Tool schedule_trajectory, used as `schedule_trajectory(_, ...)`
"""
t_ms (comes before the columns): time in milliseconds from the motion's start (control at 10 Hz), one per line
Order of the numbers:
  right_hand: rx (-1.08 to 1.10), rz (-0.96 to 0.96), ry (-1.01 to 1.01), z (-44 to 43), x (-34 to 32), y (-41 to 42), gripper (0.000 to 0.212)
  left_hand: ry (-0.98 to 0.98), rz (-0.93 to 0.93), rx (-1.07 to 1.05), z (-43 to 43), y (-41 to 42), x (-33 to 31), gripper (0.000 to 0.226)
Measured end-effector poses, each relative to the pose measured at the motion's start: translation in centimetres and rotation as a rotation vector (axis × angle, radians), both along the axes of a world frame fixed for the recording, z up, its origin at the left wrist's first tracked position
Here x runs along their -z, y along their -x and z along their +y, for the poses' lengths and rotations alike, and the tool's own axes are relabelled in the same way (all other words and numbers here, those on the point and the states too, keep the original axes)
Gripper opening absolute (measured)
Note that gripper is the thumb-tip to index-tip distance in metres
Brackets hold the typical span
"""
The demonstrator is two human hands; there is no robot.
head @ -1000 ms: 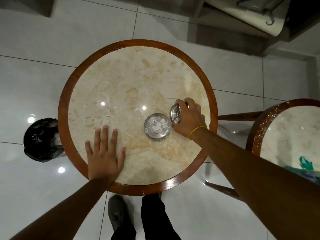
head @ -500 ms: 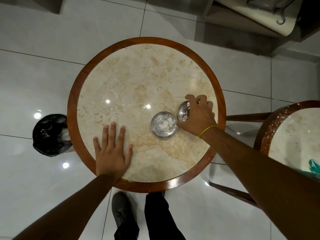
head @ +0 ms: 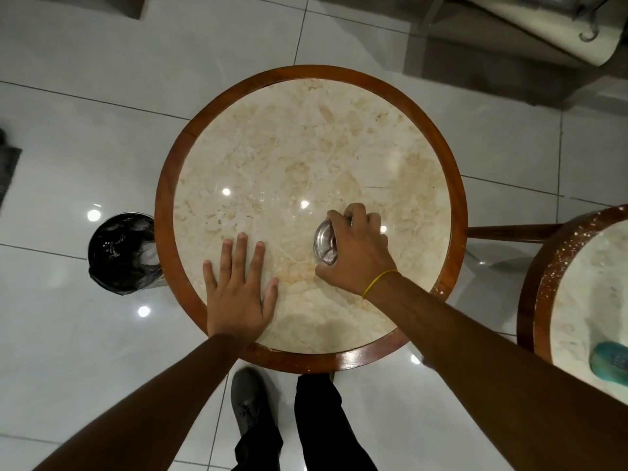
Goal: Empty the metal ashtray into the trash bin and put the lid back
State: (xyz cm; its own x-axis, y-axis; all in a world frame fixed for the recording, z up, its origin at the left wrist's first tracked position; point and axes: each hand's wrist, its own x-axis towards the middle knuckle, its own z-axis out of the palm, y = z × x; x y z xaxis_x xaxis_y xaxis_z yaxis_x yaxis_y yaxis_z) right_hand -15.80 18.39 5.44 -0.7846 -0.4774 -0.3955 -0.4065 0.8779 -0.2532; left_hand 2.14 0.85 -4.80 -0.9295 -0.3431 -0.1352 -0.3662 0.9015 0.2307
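Observation:
My right hand [head: 356, 253] is closed over the metal ashtray [head: 324, 243] on the round marble table [head: 306, 137], right of centre. It holds the shiny lid down over the bowl. Only a left sliver of metal shows past my fingers, and I cannot tell lid from bowl there, nor whether the lid sits flat. My left hand [head: 238, 294] lies flat on the marble near the front left edge, fingers spread, holding nothing. The trash bin [head: 122, 253], lined with a black bag and uncovered, stands on the floor against the table's left rim.
A second round marble table [head: 584, 300] stands close on the right, with a teal object [head: 611, 362] on it. A wooden rail [head: 509, 231] runs between the two tables. My shoe [head: 248, 399] and trouser leg are under the front edge. White glossy tiles surround everything.
My right hand has moved left with the lid, from beside the uncovered ashtray bowl to on top of it, hiding the bowl. My left hand has stayed flat on the table.

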Motion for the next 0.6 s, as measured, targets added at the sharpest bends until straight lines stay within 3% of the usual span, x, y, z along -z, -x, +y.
schedule_trajectory(400, -0.038, 0.007, -0.023, -0.1, 0.5, -0.2, 0.094, 0.015, -0.010, 0.010, -0.1, -0.1, 0.1, 0.079)
schedule_trajectory(500, -0.027, -0.010, -0.020, 0.4, 0.1, 0.1, 0.106, 0.001, -0.039, 0.015, 0.0, -0.1, -0.2, 0.079)
schedule_trajectory(600, 0.005, 0.069, -0.015, 0.7, -0.8, 0.4, 0.102, -0.027, -0.031, 0.035, 0.0, 0.2, -1.8, 0.079)
